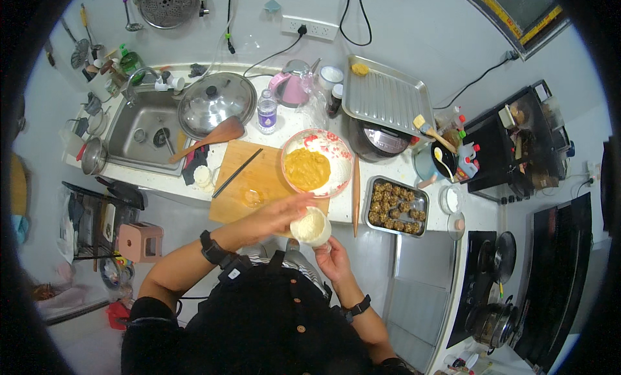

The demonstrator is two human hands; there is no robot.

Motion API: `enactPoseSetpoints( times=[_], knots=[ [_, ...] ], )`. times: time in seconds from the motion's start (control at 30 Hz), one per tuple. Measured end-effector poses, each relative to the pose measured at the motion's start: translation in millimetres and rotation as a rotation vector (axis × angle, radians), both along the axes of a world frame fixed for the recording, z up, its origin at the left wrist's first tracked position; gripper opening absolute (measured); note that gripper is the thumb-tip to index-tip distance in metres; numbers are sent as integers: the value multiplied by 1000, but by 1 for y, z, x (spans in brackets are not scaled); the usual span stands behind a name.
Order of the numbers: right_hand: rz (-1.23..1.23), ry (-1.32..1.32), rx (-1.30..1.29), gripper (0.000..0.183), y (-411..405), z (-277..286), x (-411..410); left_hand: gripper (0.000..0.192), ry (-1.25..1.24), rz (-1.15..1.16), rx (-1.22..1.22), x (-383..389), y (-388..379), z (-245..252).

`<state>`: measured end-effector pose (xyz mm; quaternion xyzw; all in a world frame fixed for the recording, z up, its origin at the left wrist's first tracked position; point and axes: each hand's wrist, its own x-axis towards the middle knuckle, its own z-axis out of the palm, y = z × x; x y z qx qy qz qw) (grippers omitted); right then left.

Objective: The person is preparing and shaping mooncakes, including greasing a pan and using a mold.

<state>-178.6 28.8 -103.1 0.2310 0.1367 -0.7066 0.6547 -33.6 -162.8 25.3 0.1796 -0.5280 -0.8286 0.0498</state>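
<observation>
My right hand grips a white cup at its lower end, with pale flour-like powder inside. The cup is tilted, its mouth facing up toward the camera. Beside the rim, my left hand stretches its fingers toward the bowl, slightly blurred; it seems to hold nothing, and whether it touches the cup is unclear. A red-patterned white bowl stands just beyond, holding orange-yellow mash with white powder at its side. Under the bowl's left part lies a wooden cutting board carrying dark chopsticks.
A wooden rolling pin lies right of the bowl, beside a metal tray of dark balls. Further back are a ribbed baking tray, a water bottle and a pink kettle. Leftward, a wooden spatula leans by a pan lid and sink.
</observation>
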Motion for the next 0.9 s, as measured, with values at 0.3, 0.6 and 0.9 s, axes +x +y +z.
enactPoseSetpoints(
  times=[0.3,0.6,0.9],
  knots=[
    [91,-262,1,19,3,-30,-16,91,-24,-16,-1173,15,5,-15],
    [604,214,-5,30,-67,-21,-13,78,-343,278,-863,21,8,-17],
    [948,632,-77,48,-104,-17,-20,73,-467,450,-918,29,-2,-19]
  ],
)
